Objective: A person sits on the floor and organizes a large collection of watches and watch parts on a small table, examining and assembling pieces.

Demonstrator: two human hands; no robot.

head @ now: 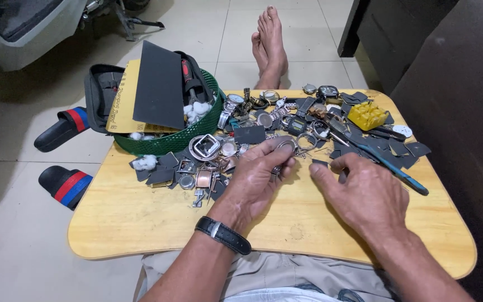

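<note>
Left hand (258,173) pinching small metal watch part (278,168) over near centre of wooden lap table (141,223), right hand (364,193) loosely spread beside; liable to slip into scattered watch parts (264,120) if pinch loosens

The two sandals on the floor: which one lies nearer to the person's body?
The lower sandal, beside the table's left front corner. The other sandal lies further away, next to the green basket.
</note>
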